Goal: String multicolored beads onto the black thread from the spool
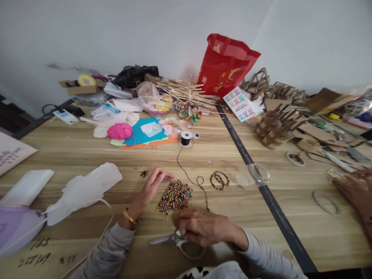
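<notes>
Multicoloured beads point(174, 195) lie heaped at lower centre of the wooden surface point(87, 155), loose and unfenced. The left hand point(153, 186) pinches at the heap's upper left edge, fingertips closed, seemingly on a bead. The right hand point(203, 228) rests curled over the scissors point(171, 239) just below. A careless sweep of either wrist could scatter beads, or snag the black cord point(186, 172) running up to its spool point(186, 138). Another person's hand point(353, 192) sits at far right. Open room lies between heap and bracelet point(219, 180); the near edge is close.
</notes>
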`<state>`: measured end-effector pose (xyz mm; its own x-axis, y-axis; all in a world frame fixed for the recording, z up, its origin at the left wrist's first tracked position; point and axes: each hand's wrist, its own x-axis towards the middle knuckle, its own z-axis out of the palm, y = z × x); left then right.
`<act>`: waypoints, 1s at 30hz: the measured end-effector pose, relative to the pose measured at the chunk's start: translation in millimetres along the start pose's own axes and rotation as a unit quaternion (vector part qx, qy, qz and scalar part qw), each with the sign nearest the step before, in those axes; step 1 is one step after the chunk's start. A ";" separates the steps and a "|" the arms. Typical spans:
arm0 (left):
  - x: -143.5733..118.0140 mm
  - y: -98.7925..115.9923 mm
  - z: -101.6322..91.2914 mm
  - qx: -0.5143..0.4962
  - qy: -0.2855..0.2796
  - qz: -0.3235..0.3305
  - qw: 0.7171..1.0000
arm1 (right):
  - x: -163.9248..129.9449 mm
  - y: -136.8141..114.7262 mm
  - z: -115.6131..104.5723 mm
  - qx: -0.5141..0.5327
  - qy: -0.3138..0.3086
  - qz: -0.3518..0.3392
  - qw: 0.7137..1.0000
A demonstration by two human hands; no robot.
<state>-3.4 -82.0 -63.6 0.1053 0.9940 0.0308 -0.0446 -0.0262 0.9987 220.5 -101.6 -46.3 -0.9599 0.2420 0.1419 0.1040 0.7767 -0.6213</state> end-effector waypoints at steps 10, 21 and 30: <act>-5.8 -6.1 3.3 0.056 -0.036 0.000 0.998 | -2.1 -1.7 0.7 0.122 -0.004 -0.014 0.992; -11.9 -21.6 10.0 -0.034 -0.026 -0.086 0.995 | 26.5 37.6 12.6 0.080 0.362 0.139 0.918; -15.3 -31.2 7.6 -0.073 -0.007 -0.111 0.991 | 37.4 42.4 24.7 0.061 0.398 0.072 0.912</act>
<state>4.0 -97.2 -94.9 0.1433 0.9717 -0.1878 -0.1621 0.2102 0.9641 182.5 -74.1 -86.3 -0.4399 0.7203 0.5364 0.1377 0.6443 -0.7523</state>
